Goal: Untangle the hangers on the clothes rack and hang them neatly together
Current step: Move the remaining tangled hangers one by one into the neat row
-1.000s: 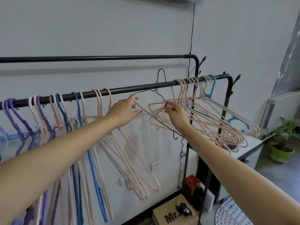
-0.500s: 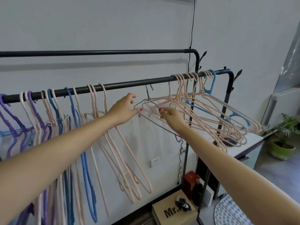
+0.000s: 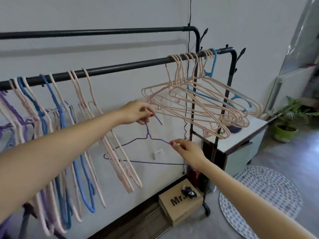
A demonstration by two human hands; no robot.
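While off the rail and below it, purple wire hanger: pinched at hook by left hand, at shoulder by right hand. Could snag pink hanger cluster under the rail, or slip from such light pinches.

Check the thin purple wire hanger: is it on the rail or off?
Off. The purple wire hanger hangs below the front rail, its hook pinched by the left hand, its shoulder by the right hand.
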